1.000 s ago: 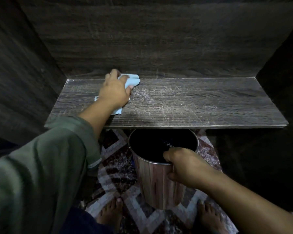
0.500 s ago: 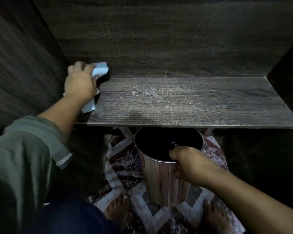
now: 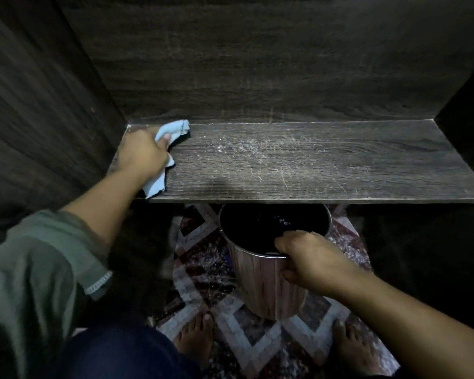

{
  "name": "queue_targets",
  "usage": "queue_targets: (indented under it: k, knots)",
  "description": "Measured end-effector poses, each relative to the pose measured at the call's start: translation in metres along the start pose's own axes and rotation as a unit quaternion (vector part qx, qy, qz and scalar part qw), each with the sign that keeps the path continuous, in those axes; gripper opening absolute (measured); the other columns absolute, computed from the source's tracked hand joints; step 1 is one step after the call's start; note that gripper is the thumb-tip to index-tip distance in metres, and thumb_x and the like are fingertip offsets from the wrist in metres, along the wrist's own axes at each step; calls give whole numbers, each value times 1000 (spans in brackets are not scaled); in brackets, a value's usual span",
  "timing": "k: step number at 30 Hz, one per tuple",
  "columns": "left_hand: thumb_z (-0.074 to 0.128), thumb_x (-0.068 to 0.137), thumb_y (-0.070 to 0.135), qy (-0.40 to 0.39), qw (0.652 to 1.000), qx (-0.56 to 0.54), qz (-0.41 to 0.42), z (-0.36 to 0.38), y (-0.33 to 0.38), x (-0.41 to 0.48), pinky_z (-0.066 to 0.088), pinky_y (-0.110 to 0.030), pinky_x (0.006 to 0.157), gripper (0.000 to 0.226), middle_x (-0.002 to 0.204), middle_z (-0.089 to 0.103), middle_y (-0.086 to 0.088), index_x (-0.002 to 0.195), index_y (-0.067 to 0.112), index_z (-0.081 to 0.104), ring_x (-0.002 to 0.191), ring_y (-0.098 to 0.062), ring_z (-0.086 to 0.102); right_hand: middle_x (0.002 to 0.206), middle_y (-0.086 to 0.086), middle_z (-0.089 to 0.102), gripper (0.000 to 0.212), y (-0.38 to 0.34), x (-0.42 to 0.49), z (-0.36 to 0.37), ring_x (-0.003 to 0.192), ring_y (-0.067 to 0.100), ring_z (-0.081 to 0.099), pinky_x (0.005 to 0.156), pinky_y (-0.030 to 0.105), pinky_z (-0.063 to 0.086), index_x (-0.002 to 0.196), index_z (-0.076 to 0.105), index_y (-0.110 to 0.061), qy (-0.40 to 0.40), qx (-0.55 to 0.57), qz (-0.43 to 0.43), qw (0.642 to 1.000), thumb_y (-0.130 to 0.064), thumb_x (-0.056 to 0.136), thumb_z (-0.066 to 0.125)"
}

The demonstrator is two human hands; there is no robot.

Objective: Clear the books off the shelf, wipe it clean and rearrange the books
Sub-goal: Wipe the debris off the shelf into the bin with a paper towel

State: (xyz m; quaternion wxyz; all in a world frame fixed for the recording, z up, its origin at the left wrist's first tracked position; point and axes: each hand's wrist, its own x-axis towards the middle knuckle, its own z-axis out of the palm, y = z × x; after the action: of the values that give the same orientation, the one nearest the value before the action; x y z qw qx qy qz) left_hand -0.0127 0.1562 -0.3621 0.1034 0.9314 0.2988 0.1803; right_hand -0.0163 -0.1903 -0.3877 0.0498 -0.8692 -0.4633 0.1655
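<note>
The left hand (image 3: 143,153) clenches a crumpled pale-blue cloth (image 3: 173,129) on the dark wooden shelf (image 3: 340,170). The right hand (image 3: 309,258) grips a wood-patterned round bin (image 3: 257,285) below the edge — apparently to catch dust (image 3: 238,144).

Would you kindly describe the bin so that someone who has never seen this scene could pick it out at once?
Find the dark wooden shelf that spans the picture. Just below its front edge, against the patterned rug, is a round bin that the right hand grips by the rim. It is the only container in view, with pale wood-look striped sides and a dark inside.
</note>
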Motion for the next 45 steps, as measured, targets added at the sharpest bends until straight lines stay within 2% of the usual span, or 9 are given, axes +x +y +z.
queue_targets:
  k: [5, 8, 11, 17, 23, 27, 31, 37, 45]
  knots:
    - [51, 93, 15, 123, 992, 35, 14, -7, -23, 17, 39, -42, 100, 40, 138, 50, -16, 133, 11, 53, 125, -36, 48, 104, 2, 56, 25, -3, -2, -3, 107, 24, 54, 79, 32, 38, 87, 46, -25, -4, 8, -2, 1000, -26, 76, 69]
    - [46, 98, 22, 36, 989, 121, 71, 6, -37, 30, 31, -45, 108, 52, 146, 36, -27, 143, -3, 37, 133, -40, 34, 105, 0, 56, 26, -1, -3, -1, 109, 22, 54, 82, 31, 39, 87, 45, -27, -11, 10, 6, 1000, -28, 77, 69]
    - [33, 102, 31, -38, 991, 127, 11, 20, -28, 34, 20, -43, 114, 61, 153, 20, -29, 148, -8, 20, 142, -38, 19, 104, 0, 56, 25, 2, -2, 0, 109, 22, 55, 82, 30, 39, 92, 52, -24, -17, 18, 15, 1000, -26, 76, 71]
    - [48, 97, 32, 15, 993, 73, -87, 8, 0, 24, 42, -43, 91, 38, 119, 59, -25, 120, 3, 57, 112, -44, 54, 104, -2, 55, 30, 1, -4, 1, 108, 20, 55, 77, 28, 36, 85, 40, -31, -25, 14, 13, 1000, -27, 77, 69]
    - [50, 90, 19, 134, 981, -85, 107, 30, 4, -3, 43, -35, 92, 33, 118, 63, -12, 119, 13, 65, 107, -32, 57, 106, -1, 56, 27, 1, -1, 2, 108, 22, 57, 83, 29, 41, 96, 56, -22, -22, 23, 13, 999, -29, 75, 71]
    - [48, 96, 24, 219, 970, -100, -33, 16, -19, 17, 35, -38, 96, 30, 122, 51, -17, 120, 9, 58, 112, -33, 47, 103, 0, 57, 22, 1, -2, 1, 106, 24, 57, 81, 30, 41, 93, 56, -20, -13, 34, 18, 999, -27, 76, 70]
    - [45, 99, 20, 88, 993, 57, -47, 17, -27, 29, 34, -47, 97, 39, 127, 46, -29, 127, -8, 48, 117, -42, 45, 103, 0, 57, 21, 4, -2, 2, 106, 24, 57, 82, 32, 41, 87, 52, -22, -22, 35, 16, 999, -26, 75, 69]
    - [49, 93, 42, -26, 988, 63, -138, 16, -8, 49, 42, -40, 99, 56, 131, 53, -25, 127, -3, 55, 122, -40, 50, 103, 0, 57, 23, 6, -3, 7, 104, 24, 58, 82, 32, 43, 87, 52, -23, -27, 36, 13, 999, -28, 74, 70]
    - [50, 91, 26, 86, 984, -156, -23, 19, 9, 3, 43, -33, 87, 33, 113, 67, -14, 115, 14, 69, 107, -31, 60, 99, -1, 56, 32, 9, -5, 8, 100, 24, 58, 77, 31, 41, 81, 42, -29, -33, 41, 9, 999, -27, 73, 72]
